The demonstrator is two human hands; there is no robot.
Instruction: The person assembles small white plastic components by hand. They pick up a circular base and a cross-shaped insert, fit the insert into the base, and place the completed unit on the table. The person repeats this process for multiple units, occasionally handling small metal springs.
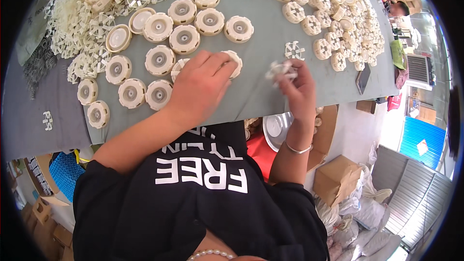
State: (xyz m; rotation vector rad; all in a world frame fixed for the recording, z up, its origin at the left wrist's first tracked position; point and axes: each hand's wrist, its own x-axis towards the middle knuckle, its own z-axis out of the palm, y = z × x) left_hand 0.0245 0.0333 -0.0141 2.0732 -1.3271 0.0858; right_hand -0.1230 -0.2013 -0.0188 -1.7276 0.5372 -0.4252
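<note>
Pinching a white spoked piece [279,71], the right hand [301,89]; left hand [199,83] curled over a cream wheel [236,65], grip unclear.

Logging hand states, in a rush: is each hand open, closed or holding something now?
Left hand: fingers curled at a round cream part; whether gripped, cannot tell.
Right hand: closed, holding white spoked plastic, blurred.

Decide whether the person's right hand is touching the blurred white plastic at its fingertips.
Touching: the head view shows the right hand pinching the white plastic between thumb and fingers.
</note>
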